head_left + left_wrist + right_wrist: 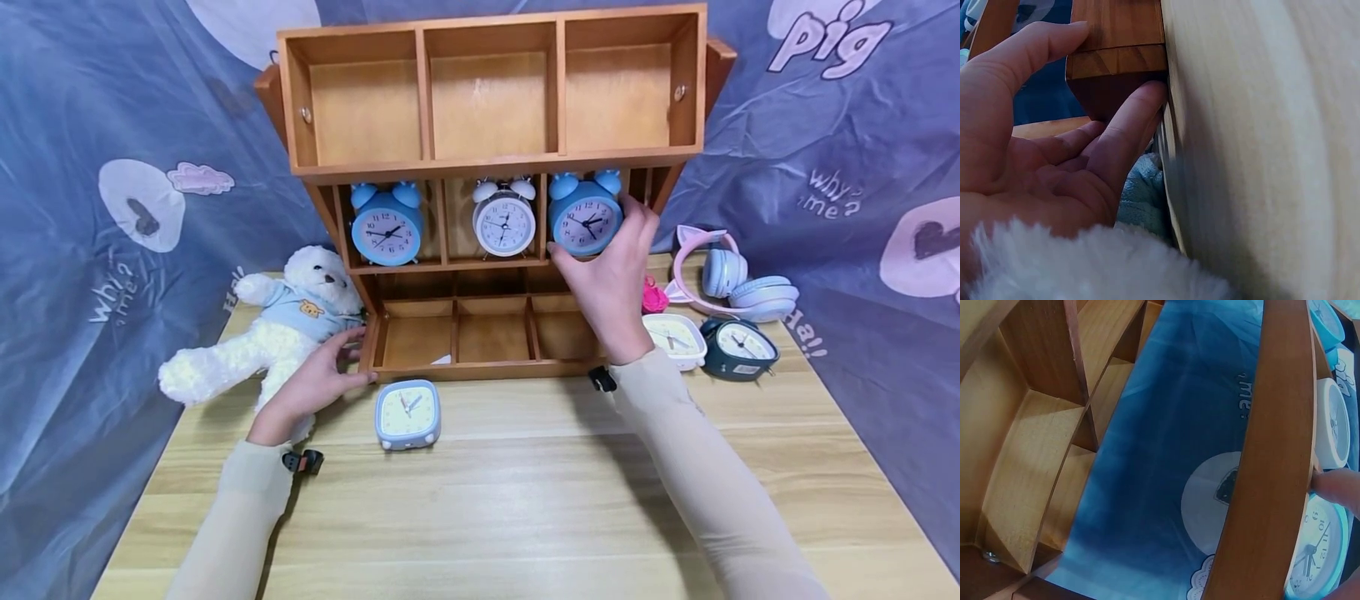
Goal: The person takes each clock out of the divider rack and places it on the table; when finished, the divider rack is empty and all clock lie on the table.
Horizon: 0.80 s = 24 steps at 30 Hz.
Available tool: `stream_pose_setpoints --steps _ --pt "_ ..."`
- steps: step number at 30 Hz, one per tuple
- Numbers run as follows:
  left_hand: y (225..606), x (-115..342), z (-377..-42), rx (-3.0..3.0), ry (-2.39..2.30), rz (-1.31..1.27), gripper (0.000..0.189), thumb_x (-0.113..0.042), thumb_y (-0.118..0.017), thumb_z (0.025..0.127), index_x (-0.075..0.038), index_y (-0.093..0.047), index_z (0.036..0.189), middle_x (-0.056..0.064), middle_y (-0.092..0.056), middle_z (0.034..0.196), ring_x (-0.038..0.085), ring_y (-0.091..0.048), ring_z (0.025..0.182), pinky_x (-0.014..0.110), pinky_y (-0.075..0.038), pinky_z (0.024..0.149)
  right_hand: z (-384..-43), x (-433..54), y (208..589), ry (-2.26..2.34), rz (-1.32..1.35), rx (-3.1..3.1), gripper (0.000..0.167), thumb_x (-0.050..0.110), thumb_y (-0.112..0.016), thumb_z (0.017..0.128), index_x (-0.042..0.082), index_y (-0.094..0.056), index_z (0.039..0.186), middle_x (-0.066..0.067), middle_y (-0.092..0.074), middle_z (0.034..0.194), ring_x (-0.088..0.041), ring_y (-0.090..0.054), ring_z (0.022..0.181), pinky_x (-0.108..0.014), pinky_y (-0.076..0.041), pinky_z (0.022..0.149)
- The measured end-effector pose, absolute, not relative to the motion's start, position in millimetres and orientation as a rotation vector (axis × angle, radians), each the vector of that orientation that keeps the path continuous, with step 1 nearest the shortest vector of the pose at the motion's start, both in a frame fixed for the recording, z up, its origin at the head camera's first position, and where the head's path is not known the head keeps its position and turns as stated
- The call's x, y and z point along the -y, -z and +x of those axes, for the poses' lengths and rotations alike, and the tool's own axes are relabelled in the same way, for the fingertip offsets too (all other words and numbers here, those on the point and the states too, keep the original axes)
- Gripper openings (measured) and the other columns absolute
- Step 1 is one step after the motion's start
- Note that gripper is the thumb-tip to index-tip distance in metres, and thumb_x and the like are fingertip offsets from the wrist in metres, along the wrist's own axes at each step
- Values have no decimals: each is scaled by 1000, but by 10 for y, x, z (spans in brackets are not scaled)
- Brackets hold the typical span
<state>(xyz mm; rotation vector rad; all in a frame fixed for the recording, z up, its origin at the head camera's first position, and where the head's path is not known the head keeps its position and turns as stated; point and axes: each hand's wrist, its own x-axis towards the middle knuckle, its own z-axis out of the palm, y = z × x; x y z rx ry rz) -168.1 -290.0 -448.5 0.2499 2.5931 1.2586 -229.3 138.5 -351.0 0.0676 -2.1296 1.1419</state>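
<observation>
A wooden tiered shelf stands at the back of the table. My left hand grips its lower left front corner; in the left wrist view the thumb is on one face and the fingers are against another. My right hand spans the right-hand blue alarm clock in the middle tier, thumb at its lower left and fingers along its right side. A white alarm clock stands in the centre compartment, and another blue alarm clock in the left one. A square blue-rimmed clock sits in front of the shelf.
A white teddy bear in a blue shirt leans left of the shelf, close to my left forearm. On the right are a white clock, a dark green clock, cat-ear headphones and a bright pink item.
</observation>
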Motion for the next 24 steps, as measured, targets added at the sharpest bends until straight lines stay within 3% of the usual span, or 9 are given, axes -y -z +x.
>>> stream_pose_setpoints --steps 24 --pt "4467 2892 -1668 -2603 -1238 258 90 -18 -81 104 0 -29 175 29 -39 176 52 -52 154 64 -52 119 -2307 -1361 3492 -1137 43 2126 96 26 -95 81 -2 -45 158 -27 -45 156 -38 -44 149 -45 -40 130"
